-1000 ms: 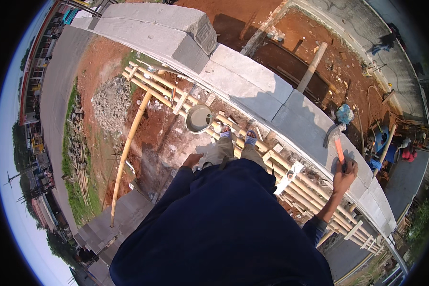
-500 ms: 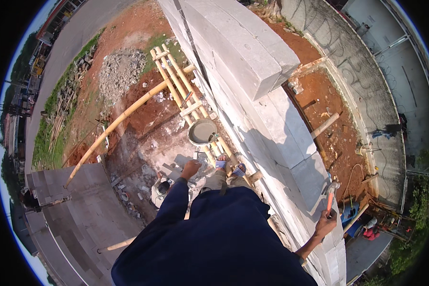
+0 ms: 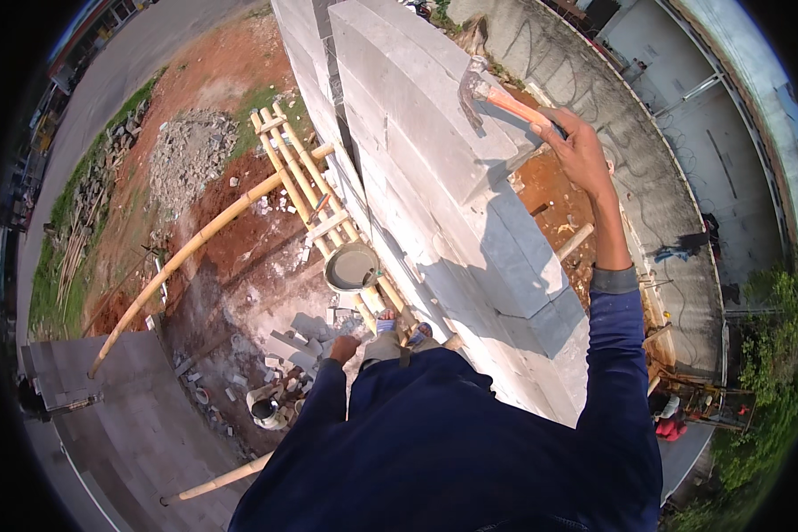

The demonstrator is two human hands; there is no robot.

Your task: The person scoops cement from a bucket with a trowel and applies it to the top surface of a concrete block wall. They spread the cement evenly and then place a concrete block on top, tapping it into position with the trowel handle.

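My right hand (image 3: 580, 152) is raised and wrapped around the orange handle of a claw hammer (image 3: 516, 106). The hammer's metal head is over the upper grey block (image 3: 417, 80) of the wall. Bluish-grey blocks (image 3: 519, 266) lie along the wall top below my right arm, partly in shadow. My left hand (image 3: 343, 348) hangs low, its fingers curled, with nothing seen in it. Near that hand are my sandalled feet on bamboo poles (image 3: 306, 182). Just beyond my feet a round bucket of grey mortar (image 3: 352, 266) sits on the poles.
A long bamboo pole (image 3: 186, 244) slants down at the left. Far below, a person (image 3: 266, 410) is among scattered block pieces. A rubble heap (image 3: 191, 151) lies on the red ground. Beyond the wall stands a concrete boundary wall (image 3: 674, 222).
My right hand has swung the hammer up and forward, from the near wall top to the raised block. My left hand has dropped slightly toward me. The view has shifted.
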